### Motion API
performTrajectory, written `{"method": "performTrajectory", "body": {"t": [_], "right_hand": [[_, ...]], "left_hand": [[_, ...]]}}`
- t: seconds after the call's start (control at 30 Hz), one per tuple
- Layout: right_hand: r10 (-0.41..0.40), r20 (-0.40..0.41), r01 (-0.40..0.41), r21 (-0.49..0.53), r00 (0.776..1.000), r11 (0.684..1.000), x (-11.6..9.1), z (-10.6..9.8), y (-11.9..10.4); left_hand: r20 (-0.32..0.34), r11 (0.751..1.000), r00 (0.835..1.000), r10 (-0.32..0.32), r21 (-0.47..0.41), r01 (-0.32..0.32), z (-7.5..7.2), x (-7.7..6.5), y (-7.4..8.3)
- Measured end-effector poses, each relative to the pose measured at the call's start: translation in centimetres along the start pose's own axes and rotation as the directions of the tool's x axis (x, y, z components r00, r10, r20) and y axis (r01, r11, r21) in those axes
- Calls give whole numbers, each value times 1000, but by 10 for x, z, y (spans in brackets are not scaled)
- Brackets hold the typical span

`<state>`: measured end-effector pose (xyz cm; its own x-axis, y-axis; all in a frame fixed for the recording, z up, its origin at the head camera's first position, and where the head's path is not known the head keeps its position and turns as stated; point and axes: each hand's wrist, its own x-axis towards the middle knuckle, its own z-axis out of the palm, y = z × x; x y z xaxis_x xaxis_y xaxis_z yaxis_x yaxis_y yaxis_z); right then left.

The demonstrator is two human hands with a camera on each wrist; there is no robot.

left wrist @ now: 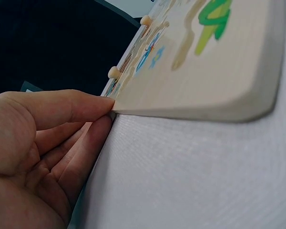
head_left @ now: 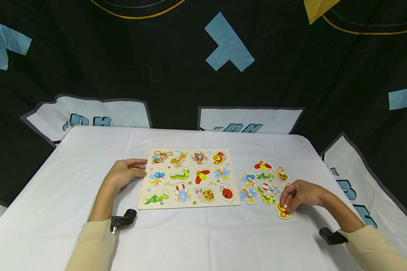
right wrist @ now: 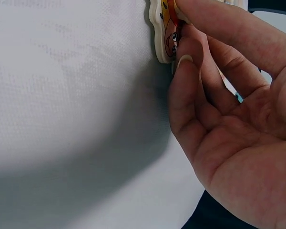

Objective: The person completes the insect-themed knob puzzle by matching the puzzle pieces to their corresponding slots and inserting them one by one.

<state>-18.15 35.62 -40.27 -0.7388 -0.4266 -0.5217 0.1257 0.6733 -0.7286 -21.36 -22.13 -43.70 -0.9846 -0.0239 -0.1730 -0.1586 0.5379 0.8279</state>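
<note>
The wooden insect board [head_left: 186,205] lies flat on the white cloth [head_left: 176,241], long axis running left to right; to its right, the red-and-yellow butterfly piece [head_left: 283,215] is nearest me among the loose pieces [head_left: 266,198], its printed face [right wrist: 173,44] at the lower end in the right wrist view. My left hand [head_left: 123,175] and right hand [head_left: 301,194] reach forward, well apart: left fingers nearly straight, touching the board's left edge; right fingers and thumb pinching the butterfly's knob [head_left: 285,206].

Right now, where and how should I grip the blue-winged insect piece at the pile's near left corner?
Pinch the blue-winged insect piece by the pale knob at its middle, probably from above and the near side: it lies flat, knob up, with bare cloth on that side.
</note>
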Motion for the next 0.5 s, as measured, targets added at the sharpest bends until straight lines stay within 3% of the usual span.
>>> {"method": "performTrajectory", "body": {"t": [0.5], "right_hand": [[-12, 12, 12, -28, 1000, 1000, -5, -18, -18]], "left_hand": [[4, 1000, 1000, -3, 1, 3, -1, 1, -1]]}}
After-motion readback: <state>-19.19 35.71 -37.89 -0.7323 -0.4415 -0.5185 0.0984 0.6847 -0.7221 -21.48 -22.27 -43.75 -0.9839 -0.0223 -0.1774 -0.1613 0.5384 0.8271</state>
